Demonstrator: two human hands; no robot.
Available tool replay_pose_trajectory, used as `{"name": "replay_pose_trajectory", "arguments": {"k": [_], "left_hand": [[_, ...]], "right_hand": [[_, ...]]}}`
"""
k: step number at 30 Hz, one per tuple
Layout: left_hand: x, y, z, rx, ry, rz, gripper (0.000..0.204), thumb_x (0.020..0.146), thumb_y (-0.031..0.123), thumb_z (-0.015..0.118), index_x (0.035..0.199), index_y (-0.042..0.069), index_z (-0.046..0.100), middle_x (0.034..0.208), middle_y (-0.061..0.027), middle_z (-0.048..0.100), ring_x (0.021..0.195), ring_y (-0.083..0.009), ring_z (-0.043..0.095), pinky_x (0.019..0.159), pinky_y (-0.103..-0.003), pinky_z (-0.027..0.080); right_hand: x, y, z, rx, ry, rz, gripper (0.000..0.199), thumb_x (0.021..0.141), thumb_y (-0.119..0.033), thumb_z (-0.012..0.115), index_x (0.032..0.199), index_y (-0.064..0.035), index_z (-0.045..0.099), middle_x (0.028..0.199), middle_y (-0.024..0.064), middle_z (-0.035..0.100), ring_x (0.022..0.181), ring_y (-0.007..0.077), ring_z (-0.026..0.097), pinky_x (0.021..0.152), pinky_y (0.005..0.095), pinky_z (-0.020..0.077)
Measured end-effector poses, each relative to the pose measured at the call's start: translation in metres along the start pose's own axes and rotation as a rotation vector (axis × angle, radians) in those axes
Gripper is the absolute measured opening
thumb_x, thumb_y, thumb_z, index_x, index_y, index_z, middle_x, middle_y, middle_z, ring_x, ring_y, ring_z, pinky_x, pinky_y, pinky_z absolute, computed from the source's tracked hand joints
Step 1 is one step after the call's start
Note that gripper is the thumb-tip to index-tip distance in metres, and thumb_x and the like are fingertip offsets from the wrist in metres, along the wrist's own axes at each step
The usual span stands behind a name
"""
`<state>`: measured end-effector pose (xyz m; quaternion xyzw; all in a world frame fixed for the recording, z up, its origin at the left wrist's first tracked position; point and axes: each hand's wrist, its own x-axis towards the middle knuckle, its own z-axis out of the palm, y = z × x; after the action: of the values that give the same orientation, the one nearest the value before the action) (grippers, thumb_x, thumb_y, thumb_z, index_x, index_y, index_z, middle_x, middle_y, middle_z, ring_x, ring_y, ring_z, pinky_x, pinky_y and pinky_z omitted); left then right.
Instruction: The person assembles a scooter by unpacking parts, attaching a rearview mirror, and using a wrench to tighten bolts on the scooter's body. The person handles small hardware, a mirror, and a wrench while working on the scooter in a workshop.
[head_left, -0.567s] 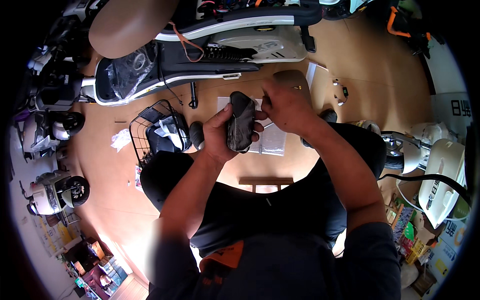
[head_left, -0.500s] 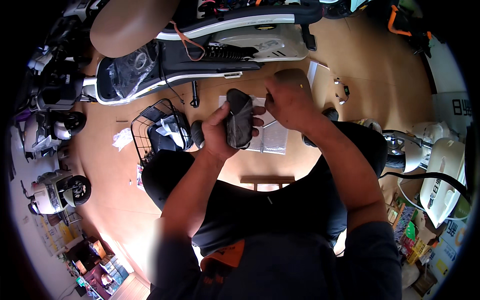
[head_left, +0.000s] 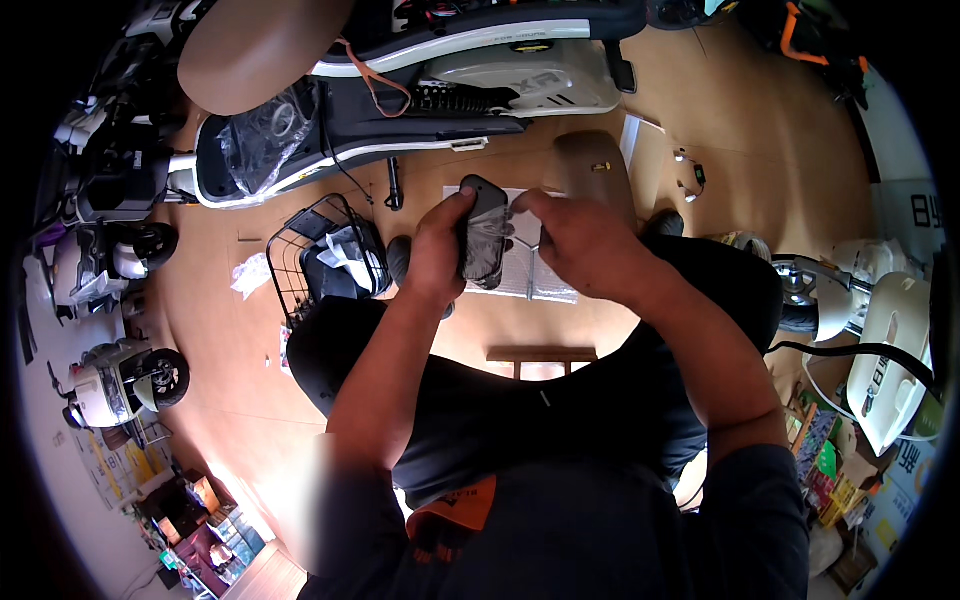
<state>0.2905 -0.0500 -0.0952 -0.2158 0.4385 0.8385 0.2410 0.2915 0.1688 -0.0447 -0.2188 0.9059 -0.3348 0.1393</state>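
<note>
My left hand [head_left: 436,245] grips a dark, rounded, oblong part [head_left: 484,235] with clear plastic film stretched over its lower portion. The part stands roughly lengthwise before me, and my left thumb lies along its upper left edge. Just to its right, my right hand [head_left: 590,245] is closed with fingers curled, the index finger and thumb tip close to the film. Whatever may be pinched there is too small to make out. Beneath both hands, a pale sheet [head_left: 553,283] lies on the floor.
A scooter [head_left: 400,140] on its stand lies across the far side, with a brown seat [head_left: 265,50]. A black wire basket [head_left: 318,250] holding wrapped items sits left of my feet. A brown pad [head_left: 597,165] lies beyond my right hand. Other scooters [head_left: 128,385] stand around.
My right hand has come down and turned, its fingertips now nearer the oblong part. The part has tilted slightly within my left hand, and the brown pad shows more fully.
</note>
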Motion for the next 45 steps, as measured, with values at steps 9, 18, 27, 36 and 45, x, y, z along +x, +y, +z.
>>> {"name": "replay_pose_trajectory", "arguments": {"k": [9, 18, 27, 36, 45], "left_hand": [[0.01, 0.029, -0.011, -0.238, 0.157, 0.145, 0.038, 0.104, 0.033, 0.046, 0.118, 0.001, 0.06, 0.099, -0.0155, 0.067, 0.085, -0.027, 0.066, 0.078, -0.04, 0.056], [0.011, 0.026, -0.023, -0.223, 0.126, 0.325, 0.04, 0.109, 0.04, 0.046, 0.117, 0.003, 0.059, 0.097, -0.0133, 0.067, 0.082, -0.0282, 0.065, 0.079, -0.043, 0.057], [0.003, 0.023, -0.022, -0.102, 0.061, 0.355, 0.046, 0.109, 0.045, 0.045, 0.127, 0.004, 0.058, 0.104, -0.0128, 0.066, 0.09, -0.0275, 0.066, 0.083, -0.042, 0.057], [0.001, -0.009, 0.017, 0.019, -0.03, 0.341, 0.046, 0.112, 0.032, 0.039, 0.147, 0.004, 0.048, 0.125, -0.0104, 0.061, 0.109, -0.0211, 0.062, 0.096, -0.034, 0.052], [0.001, 0.001, 0.006, -0.174, 0.078, 0.207, 0.036, 0.106, 0.017, 0.047, 0.137, -0.001, 0.048, 0.106, -0.0135, 0.061, 0.092, -0.0262, 0.063, 0.082, -0.042, 0.057]], "right_hand": [[-0.015, -0.002, 0.013, -0.071, -0.505, -0.321, 0.008, 0.084, -0.016, 0.065, 0.086, -0.0081, 0.069, 0.085, 0.013, 0.066, 0.086, 0.0358, 0.067, 0.075, 0.0477, 0.0532], [-0.034, 0.01, 0.063, -0.425, -0.753, -0.259, 0.016, 0.082, -0.009, 0.063, 0.085, -0.0073, 0.078, 0.084, 0.0147, 0.075, 0.081, 0.034, 0.074, 0.071, 0.0478, 0.0565], [0.005, 0.007, 0.017, -0.307, 0.257, -0.15, 0.032, 0.097, -0.016, 0.062, 0.127, -0.004, 0.063, 0.105, 0.0136, 0.067, 0.1, 0.0325, 0.064, 0.083, 0.0446, 0.0527], [0.03, 0.002, 0.055, 0.749, -0.009, 0.419, 0.043, 0.091, -0.019, 0.08, 0.122, -0.0004, 0.057, 0.103, 0.0093, 0.067, 0.098, 0.0163, 0.063, 0.082, 0.0323, 0.0525], [0.033, 0.005, 0.023, 1.167, 0.361, 0.293, 0.027, 0.097, -0.021, 0.076, 0.112, -0.0076, 0.059, 0.096, 0.0004, 0.061, 0.089, 0.0088, 0.055, 0.071, 0.0289, 0.0468]]}}
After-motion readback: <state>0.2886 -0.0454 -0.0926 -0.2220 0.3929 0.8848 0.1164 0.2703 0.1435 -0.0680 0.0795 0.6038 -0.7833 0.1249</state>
